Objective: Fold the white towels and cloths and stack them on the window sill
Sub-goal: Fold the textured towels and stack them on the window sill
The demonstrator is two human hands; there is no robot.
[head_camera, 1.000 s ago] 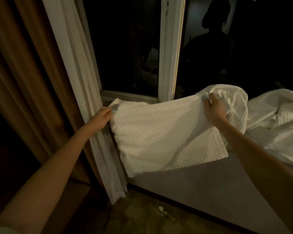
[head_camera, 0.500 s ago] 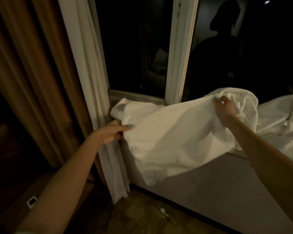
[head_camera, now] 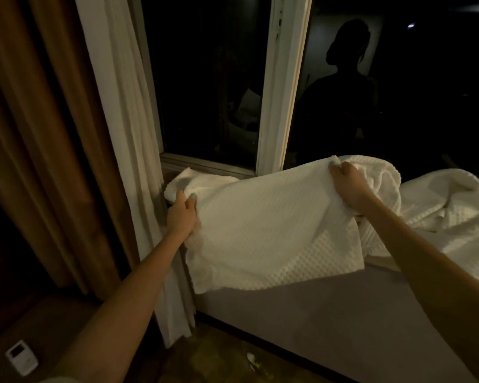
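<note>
Left hand: the left hand (head_camera: 181, 214) pinches the left edge of a white waffle-weave towel (head_camera: 266, 230), thumb lying on top of the cloth; the other fingers are mostly hidden behind it.
Right hand: the right hand (head_camera: 349, 183) grips the towel's upper right corner, fingers curled over the bunched edge.
Towel between the hands: it is stretched from one hand to the other. Its upper part lies over the window sill (head_camera: 382, 262), and its lower part hangs down in front of the grey wall (head_camera: 329, 313) below the sill.
Far left corner: one corner of the towel reaches past the left hand and rests on the sill, close to the window frame (head_camera: 282, 92).
Cloth heap: a crumpled heap of white cloths (head_camera: 440, 211) lies on the sill just right of the right hand, touching the held towel behind that hand.
Window: the dark panes show a person's silhouette (head_camera: 346, 78) in reflection, above the right hand.
Curtains: a white curtain (head_camera: 127, 134) hangs just left of the left hand, and a brown curtain (head_camera: 39, 134) hangs beyond it.
Floor: a small white device (head_camera: 21, 357) lies at lower left, well apart from the towel.
</note>
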